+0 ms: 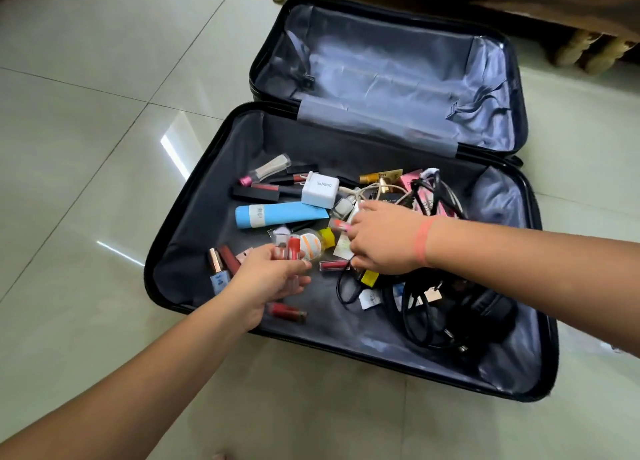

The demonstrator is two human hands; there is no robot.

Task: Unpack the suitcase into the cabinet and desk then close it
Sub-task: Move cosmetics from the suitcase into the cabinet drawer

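Gathering several pieces at once, seemingly to save trips while unpacking, we pinch red lip gloss tubes [292,249] in our left hand [273,281] while our right hand [384,241] curls down near the white charger [320,190], its grasp hidden from us, both inside the open suitcase [381,71] on the floor [86,147].
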